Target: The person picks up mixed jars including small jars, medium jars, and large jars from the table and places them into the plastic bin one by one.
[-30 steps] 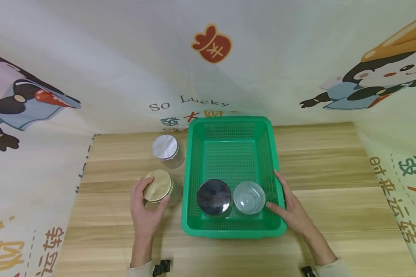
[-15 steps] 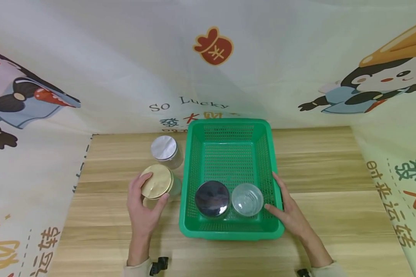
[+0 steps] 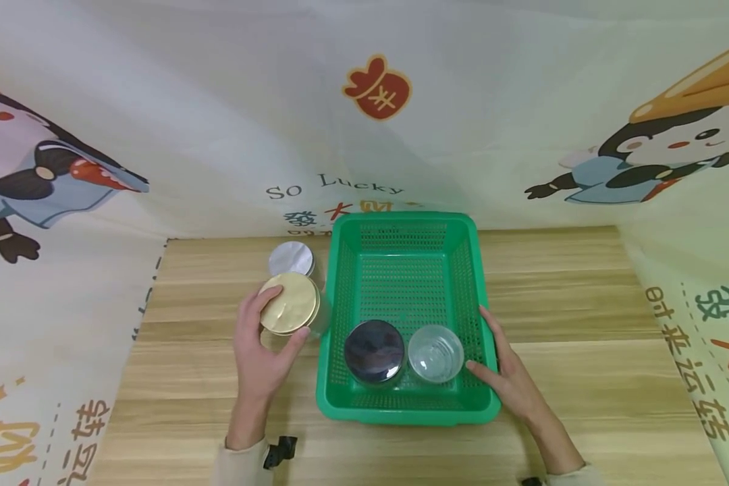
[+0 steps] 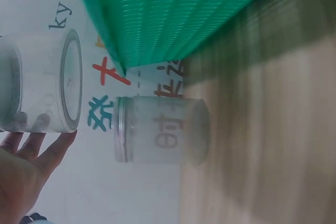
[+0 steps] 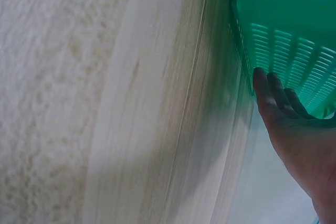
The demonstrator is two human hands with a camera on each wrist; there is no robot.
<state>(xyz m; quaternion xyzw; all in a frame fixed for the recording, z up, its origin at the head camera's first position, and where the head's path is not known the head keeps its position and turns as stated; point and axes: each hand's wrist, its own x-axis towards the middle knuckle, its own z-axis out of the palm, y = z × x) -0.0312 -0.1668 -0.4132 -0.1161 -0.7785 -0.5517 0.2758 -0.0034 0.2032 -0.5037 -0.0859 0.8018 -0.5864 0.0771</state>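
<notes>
A clear jar with a gold lid (image 3: pixel 288 304) is held by my left hand (image 3: pixel 261 364), fingers and thumb on opposite sides of it. In the left wrist view the jar (image 4: pixel 42 82) is raised off the table, its round base showing. On the right, my right hand (image 3: pixel 513 381) grips the side of a green perforated basket (image 3: pixel 401 414), thumb over the rim and fingers along the outer wall. Inside the basket's near end stand a jar with a glossy black lid (image 3: pixel 373 351) and a clear jar (image 3: pixel 435 353) side by side.
Behind the held jar, a silver-lidded jar (image 3: pixel 291 258) stands on the wooden table (image 3: pixel 559 290), left of the basket. Printed white cloth (image 3: pixel 219 135) hangs around the table at the back and sides.
My left hand has lifted the gold-lidded jar and moved it up and right toward the basket, so it now partly covers the silver-lidded jar. My right hand keeps its hold on the basket.
</notes>
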